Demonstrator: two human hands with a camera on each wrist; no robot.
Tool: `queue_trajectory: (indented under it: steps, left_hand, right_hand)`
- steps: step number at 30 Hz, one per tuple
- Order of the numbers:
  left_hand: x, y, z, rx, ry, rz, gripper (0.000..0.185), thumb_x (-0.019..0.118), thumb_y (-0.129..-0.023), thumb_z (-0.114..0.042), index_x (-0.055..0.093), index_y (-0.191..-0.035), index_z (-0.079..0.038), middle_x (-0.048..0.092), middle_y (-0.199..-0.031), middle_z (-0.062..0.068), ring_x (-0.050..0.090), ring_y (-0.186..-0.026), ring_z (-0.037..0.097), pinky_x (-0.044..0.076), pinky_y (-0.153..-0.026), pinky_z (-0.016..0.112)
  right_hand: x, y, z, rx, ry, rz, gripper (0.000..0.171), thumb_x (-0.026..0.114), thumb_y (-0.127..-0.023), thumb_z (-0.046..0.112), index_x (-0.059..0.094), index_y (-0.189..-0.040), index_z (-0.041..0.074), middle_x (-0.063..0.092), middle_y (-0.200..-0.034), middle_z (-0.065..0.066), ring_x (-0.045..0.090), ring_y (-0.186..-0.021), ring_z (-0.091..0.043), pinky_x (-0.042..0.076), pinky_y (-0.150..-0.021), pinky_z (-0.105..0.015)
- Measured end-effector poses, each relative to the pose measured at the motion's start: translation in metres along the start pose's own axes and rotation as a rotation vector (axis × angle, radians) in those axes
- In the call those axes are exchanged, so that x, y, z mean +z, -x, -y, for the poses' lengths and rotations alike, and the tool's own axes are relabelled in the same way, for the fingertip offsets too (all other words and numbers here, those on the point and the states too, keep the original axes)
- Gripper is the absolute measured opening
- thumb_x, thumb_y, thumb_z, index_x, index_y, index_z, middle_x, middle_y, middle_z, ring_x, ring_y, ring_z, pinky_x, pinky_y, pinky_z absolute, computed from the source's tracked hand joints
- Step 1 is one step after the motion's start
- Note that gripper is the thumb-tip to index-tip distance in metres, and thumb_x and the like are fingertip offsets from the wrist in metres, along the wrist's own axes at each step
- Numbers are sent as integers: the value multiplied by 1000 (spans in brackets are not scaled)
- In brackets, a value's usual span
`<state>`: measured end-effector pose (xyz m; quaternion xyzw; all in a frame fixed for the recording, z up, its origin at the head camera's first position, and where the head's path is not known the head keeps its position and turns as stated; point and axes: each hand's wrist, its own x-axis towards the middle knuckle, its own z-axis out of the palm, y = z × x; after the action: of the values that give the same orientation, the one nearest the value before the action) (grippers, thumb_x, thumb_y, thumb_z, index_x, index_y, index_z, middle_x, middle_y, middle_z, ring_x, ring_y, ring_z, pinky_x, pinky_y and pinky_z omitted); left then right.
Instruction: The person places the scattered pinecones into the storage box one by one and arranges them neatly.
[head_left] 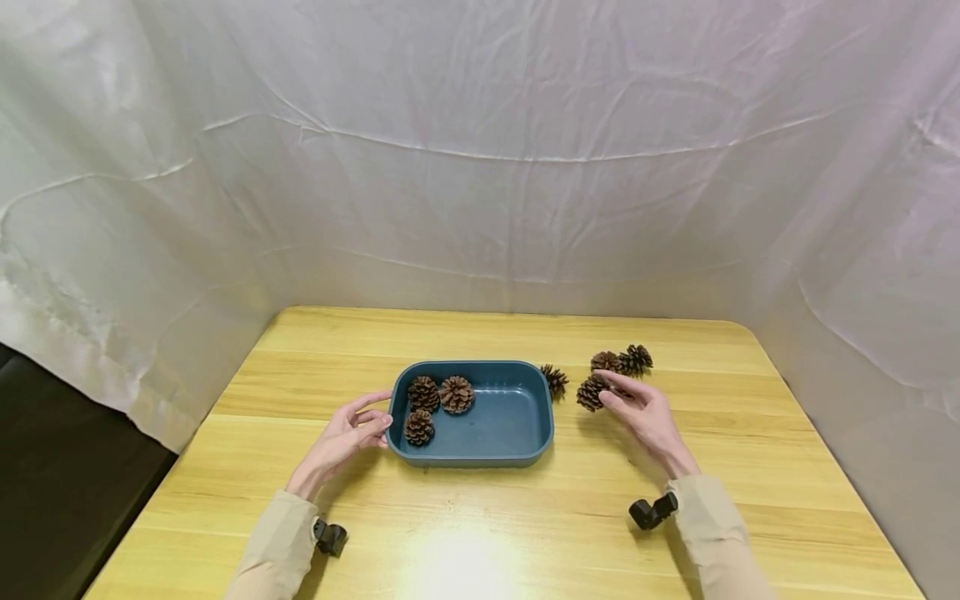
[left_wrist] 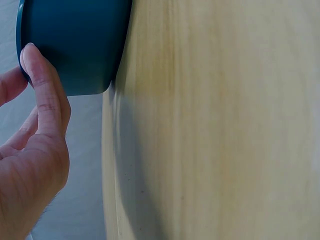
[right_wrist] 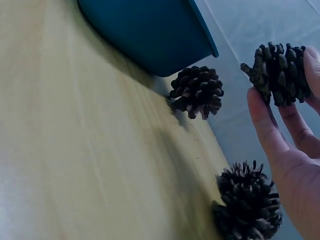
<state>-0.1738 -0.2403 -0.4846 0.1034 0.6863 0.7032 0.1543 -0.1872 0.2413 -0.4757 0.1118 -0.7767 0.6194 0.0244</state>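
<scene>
My right hand pinches a pine cone between thumb and fingertips, lifted just off the wooden table, the fingers lightly curled round it; in the right wrist view the cone sits at my fingertips with the palm cut off by the frame edge. My left hand rests against the short end of the blue tray, fingers nearly straight and holding nothing, the fingertips touching the tray's outer wall; only part of that hand shows in the left wrist view, and the tray's inside is hidden there. Three pine cones lie in the end of the tray nearest my left hand. Between the tray and my right hand, just beside the tray's far corner, lies one loose cone, seen also close to the tray wall. Beyond my right fingertips two more cones lie together, partly hidden behind my fingers. Another cone sits below my right palm in the wrist view; which of the loose cones it is, I cannot tell. Small black camera mounts show at both wrists, below the beige sleeves.
</scene>
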Motion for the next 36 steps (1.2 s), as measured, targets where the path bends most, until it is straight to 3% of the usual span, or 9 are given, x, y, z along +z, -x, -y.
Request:
queue_trajectory:
  steps: [7, 12, 19, 21, 29, 36]
  left_hand:
    - [1, 0, -1, 6, -9, 2, 59, 57, -101, -5, 30, -151, 10, 67, -99, 1, 66, -75, 8, 62, -74, 25]
    - [1, 1, -2, 5, -14, 1, 60, 58, -101, -6, 29, -151, 10, 67, -98, 0, 66, -75, 9, 62, -74, 25]
    - [1, 1, -3, 2, -15, 2, 60, 57, -101, -6, 29, -152, 10, 67, -98, 0, 66, -75, 9, 63, -75, 25]
    - [1, 1, -3, 2, -15, 2, 60, 58, -101, -6, 29, -151, 10, 67, -97, -1, 66, -75, 9, 63, -74, 25]
    - [1, 1, -2, -2, -22, -3, 60, 58, -101, -6, 30, -151, 9, 67, -98, 0, 66, -75, 9, 63, -75, 26]
    - [1, 1, -2, -4, -23, -1, 60, 58, -101, -6, 30, -151, 9, 66, -98, 0, 66, -75, 9, 63, -75, 26]
  right_hand:
    - [0, -9, 11, 26, -17, 77, 51, 65, -98, 15, 50, -144, -2, 46, -152, -23, 65, -108, 4, 55, -93, -15]
    - [1, -15, 19, 41, -3, 125, 52, 64, -99, 18, 49, -145, 0, 40, -156, -23, 62, -115, 4, 52, -96, -13]
    - [7, -22, 31, 52, 27, 179, 52, 67, -98, 23, 52, -145, 5, 45, -155, -18, 52, -136, -33, 49, -101, -15]
    - [8, -25, 33, 52, 29, 189, 52, 67, -98, 23, 53, -144, 6, 46, -154, -18, 51, -136, -36, 50, -100, -16]
    - [16, -34, 40, 47, 27, 176, 50, 70, -96, 22, 56, -140, 5, 52, -147, -19, 63, -117, -1, 53, -97, -17]
    - [23, -41, 52, 51, -4, 200, 48, 70, -95, 18, 56, -139, 2, 55, -143, -22, 67, -110, -1, 55, -96, -21]
